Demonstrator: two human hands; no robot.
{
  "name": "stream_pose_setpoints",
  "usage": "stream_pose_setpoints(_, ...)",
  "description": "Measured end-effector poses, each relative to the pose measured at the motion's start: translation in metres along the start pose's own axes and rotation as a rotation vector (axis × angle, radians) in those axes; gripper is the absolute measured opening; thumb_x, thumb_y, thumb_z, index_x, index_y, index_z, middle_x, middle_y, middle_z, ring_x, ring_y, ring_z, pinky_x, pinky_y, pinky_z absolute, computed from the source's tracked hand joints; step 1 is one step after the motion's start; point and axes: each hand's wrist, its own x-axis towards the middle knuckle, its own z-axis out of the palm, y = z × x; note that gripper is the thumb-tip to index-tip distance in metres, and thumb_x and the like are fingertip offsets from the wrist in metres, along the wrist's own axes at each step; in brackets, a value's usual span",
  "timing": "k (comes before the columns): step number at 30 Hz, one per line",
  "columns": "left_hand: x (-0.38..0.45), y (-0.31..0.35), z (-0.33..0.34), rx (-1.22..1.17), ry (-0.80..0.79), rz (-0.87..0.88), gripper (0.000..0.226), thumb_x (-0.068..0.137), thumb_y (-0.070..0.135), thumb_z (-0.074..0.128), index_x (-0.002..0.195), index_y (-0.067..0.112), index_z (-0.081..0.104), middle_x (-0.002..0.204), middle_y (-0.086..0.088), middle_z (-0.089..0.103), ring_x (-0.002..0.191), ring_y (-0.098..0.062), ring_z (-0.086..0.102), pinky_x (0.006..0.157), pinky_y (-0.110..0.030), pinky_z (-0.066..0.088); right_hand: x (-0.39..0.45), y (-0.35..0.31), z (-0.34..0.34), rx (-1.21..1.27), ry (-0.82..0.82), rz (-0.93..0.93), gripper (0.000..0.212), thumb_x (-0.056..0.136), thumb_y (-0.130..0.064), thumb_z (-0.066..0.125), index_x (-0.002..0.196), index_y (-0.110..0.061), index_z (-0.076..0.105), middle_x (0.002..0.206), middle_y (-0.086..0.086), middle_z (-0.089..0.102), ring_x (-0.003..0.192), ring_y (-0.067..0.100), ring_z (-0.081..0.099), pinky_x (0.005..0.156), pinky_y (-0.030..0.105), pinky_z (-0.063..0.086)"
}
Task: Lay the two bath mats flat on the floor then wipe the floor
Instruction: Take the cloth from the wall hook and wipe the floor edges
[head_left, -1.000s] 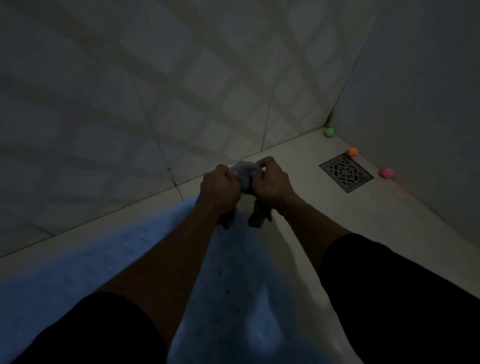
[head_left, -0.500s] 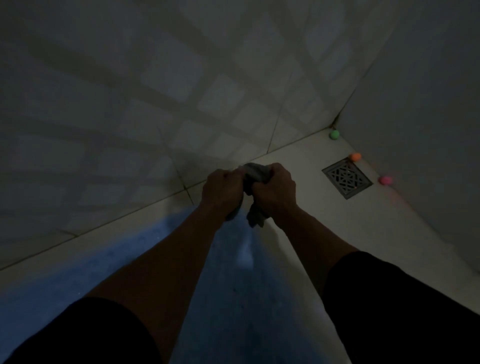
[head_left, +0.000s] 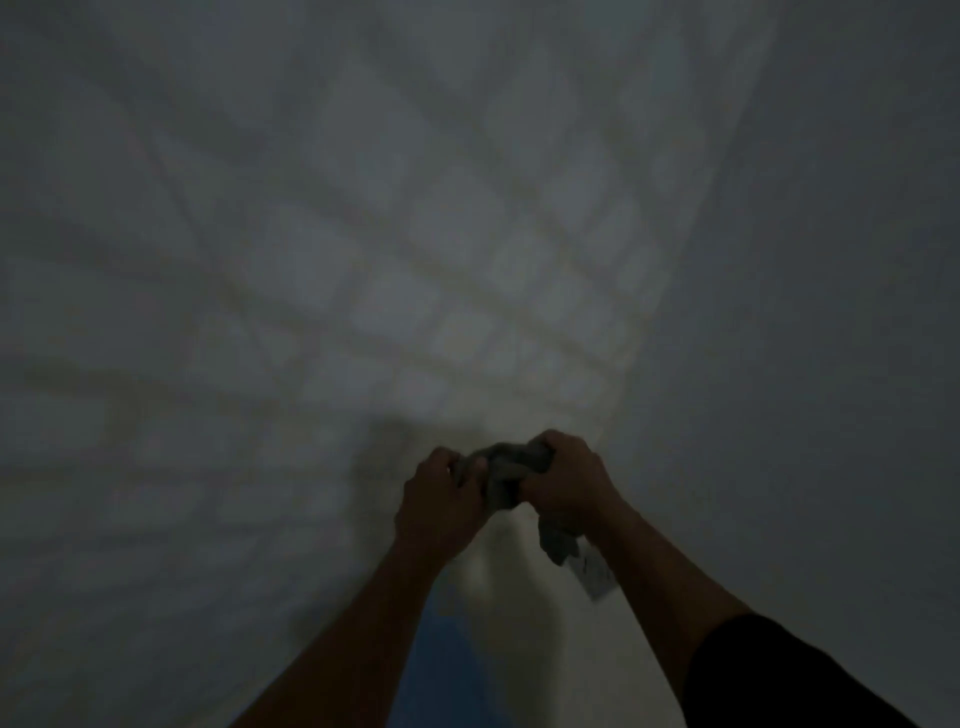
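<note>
The room is dim and the view is blurred. Both my hands grip one bunched grey cloth (head_left: 506, 470) in front of me. My left hand (head_left: 439, 501) holds its left end. My right hand (head_left: 563, 478) is closed over its right end, and a loose tail of cloth (head_left: 558, 545) hangs below that fist. A narrow strip of a blue bath mat (head_left: 441, 670) shows on the floor between my forearms. A second mat is not in view.
A tiled wall (head_left: 415, 234) with pale light patches fills most of the view. A plain grey wall (head_left: 831, 260) stands to the right. A pale strip of floor (head_left: 524, 623) runs between my arms.
The view has tilted upward, so the floor drain and the small coloured balls have left the frame and less of the blue mat shows. Both hands still hold the cloth, now slightly further apart.
</note>
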Motion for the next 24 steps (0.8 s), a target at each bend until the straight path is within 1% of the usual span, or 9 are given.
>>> stream_pose_setpoints(2,-0.002,0.073,-0.047,0.016,0.039,0.060,0.030,0.101,0.040,0.052,0.088,0.013,0.051,0.075,0.002,0.050,0.078,-0.030,0.055,0.064,-0.030,0.036,-0.008,-0.064,-0.070,-0.013,-0.073,-0.043,0.018,0.082,-0.016,0.070,0.094,-0.015,0.057,0.087,0.003,0.058,0.080,0.024,0.058,0.061,0.027,0.045)
stream_pose_setpoints(4,-0.003,0.145,-0.091,-0.011,0.113,0.110,0.030,0.101,0.040,0.052,0.093,0.011,0.053,0.082,-0.003,0.056,0.079,-0.028,0.055,0.067,-0.030,0.038,-0.018,-0.128,-0.137,0.010,-0.081,-0.103,0.024,0.078,-0.024,0.071,0.098,-0.014,0.061,0.091,0.005,0.062,0.081,0.022,0.062,0.064,0.033,0.053)
stream_pose_setpoints(7,-0.009,0.237,-0.150,0.009,0.224,0.213,0.033,0.102,0.038,0.050,0.096,0.006,0.055,0.087,-0.008,0.058,0.077,-0.024,0.054,0.066,-0.030,0.038,-0.038,-0.213,-0.217,-0.118,-0.040,-0.258,0.026,0.088,-0.032,0.057,0.098,-0.011,0.068,0.104,0.010,0.068,0.091,0.025,0.063,0.084,0.046,0.054)
stream_pose_setpoints(9,-0.015,0.284,-0.182,0.029,0.284,0.282,0.031,0.103,0.036,0.050,0.095,0.007,0.054,0.082,-0.005,0.056,0.073,-0.021,0.051,0.063,-0.030,0.038,-0.052,-0.254,-0.256,-0.132,0.042,-0.359,0.029,0.095,-0.036,0.052,0.091,-0.014,0.070,0.098,0.008,0.069,0.090,0.026,0.065,0.084,0.045,0.054)
stream_pose_setpoints(10,-0.021,0.305,-0.199,0.044,0.318,0.305,0.029,0.103,0.036,0.051,0.093,0.008,0.054,0.079,-0.004,0.054,0.071,-0.020,0.051,0.060,-0.029,0.036,-0.062,-0.273,-0.275,-0.094,0.096,-0.399,0.029,0.094,-0.039,0.054,0.084,-0.017,0.070,0.089,0.007,0.069,0.085,0.026,0.066,0.077,0.043,0.056)
stream_pose_setpoints(12,-0.036,0.337,-0.229,0.085,0.370,0.339,0.030,0.102,0.036,0.051,0.092,0.008,0.054,0.076,-0.002,0.054,0.068,-0.020,0.050,0.054,-0.029,0.034,-0.080,-0.301,-0.303,-0.088,0.186,-0.489,0.027,0.094,-0.040,0.056,0.074,-0.024,0.066,0.076,0.000,0.066,0.074,0.020,0.064,0.060,0.030,0.051)
stream_pose_setpoints(14,-0.049,0.361,-0.255,0.123,0.408,0.385,0.032,0.102,0.038,0.051,0.094,0.007,0.056,0.078,-0.005,0.057,0.071,-0.023,0.053,0.058,-0.031,0.037,-0.097,-0.324,-0.323,-0.151,0.255,-0.567,0.026,0.095,-0.040,0.054,0.076,-0.026,0.066,0.074,-0.005,0.063,0.072,0.016,0.061,0.055,0.022,0.041)
stream_pose_setpoints(19,-0.095,0.402,-0.297,0.158,0.489,0.524,0.030,0.103,0.038,0.048,0.093,0.010,0.052,0.077,0.000,0.051,0.073,-0.025,0.051,0.062,-0.032,0.034,-0.145,-0.361,-0.350,-0.197,0.390,-0.668,0.030,0.097,-0.042,0.051,0.093,-0.019,0.070,0.092,0.004,0.068,0.085,0.022,0.061,0.074,0.032,0.048)
stream_pose_setpoints(24,-0.140,0.419,-0.315,0.138,0.599,0.558,0.031,0.102,0.045,0.045,0.092,0.016,0.051,0.084,-0.006,0.058,0.076,-0.027,0.056,0.064,-0.033,0.039,-0.188,-0.381,-0.358,-0.168,0.458,-0.743,0.018,0.097,-0.035,0.053,0.089,-0.021,0.062,0.085,-0.001,0.063,0.080,0.018,0.059,0.069,0.029,0.042)
